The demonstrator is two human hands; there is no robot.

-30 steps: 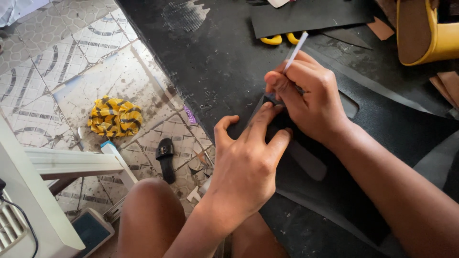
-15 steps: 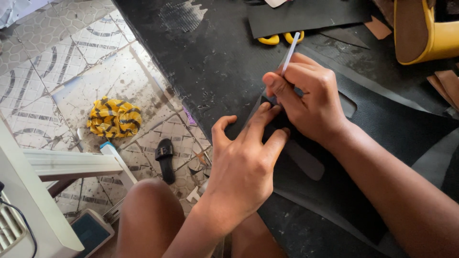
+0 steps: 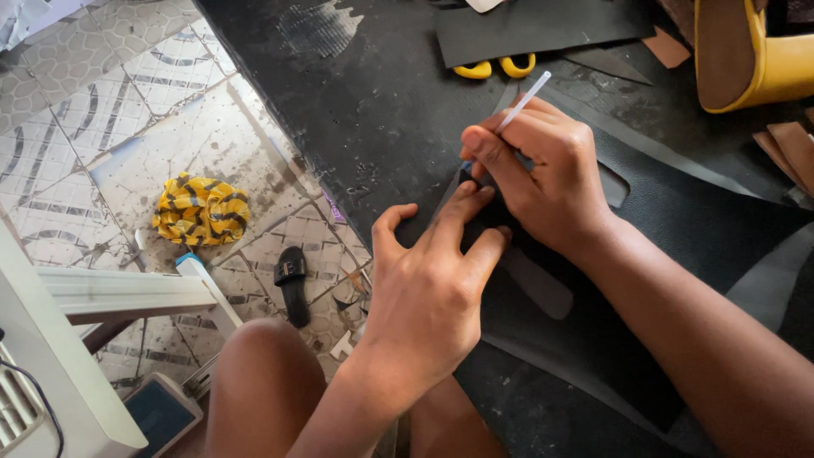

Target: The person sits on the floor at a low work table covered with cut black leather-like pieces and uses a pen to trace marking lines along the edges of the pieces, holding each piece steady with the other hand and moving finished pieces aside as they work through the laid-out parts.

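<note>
Change since earlier frames: right hand (image 3: 543, 174) and its pen (image 3: 523, 101) shifted slightly down the frame, pen top now clear of the scissors (image 3: 494, 67); left hand (image 3: 428, 293) unchanged. Right hand: centre right, fingers pinched around the thin white pen, tip down on the black sheet (image 3: 678, 229). Left hand: centre, open and flat, fingers spread, pressing the sheet just beside the pen tip; fingertips touching the right hand's thumb side. Black sheet: lies across the dark table (image 3: 356, 110), centre to right edge, with rounded cut-outs; one shows right of the right wrist. Scissors: yellow handles only, top centre, blades under another black piece (image 3: 543, 30). Yellow container (image 3: 763, 59): upper right corner. Brown scraps (image 3: 784, 144): right edge. Knee (image 3: 263, 373): bottom centre-left. Tiled floor (image 3: 102, 127): left half, bearing a yellow striped cloth (image 3: 201, 210) and a black sandal (image 3: 292, 284). White frame (image 3: 119, 293): lower left.
</note>
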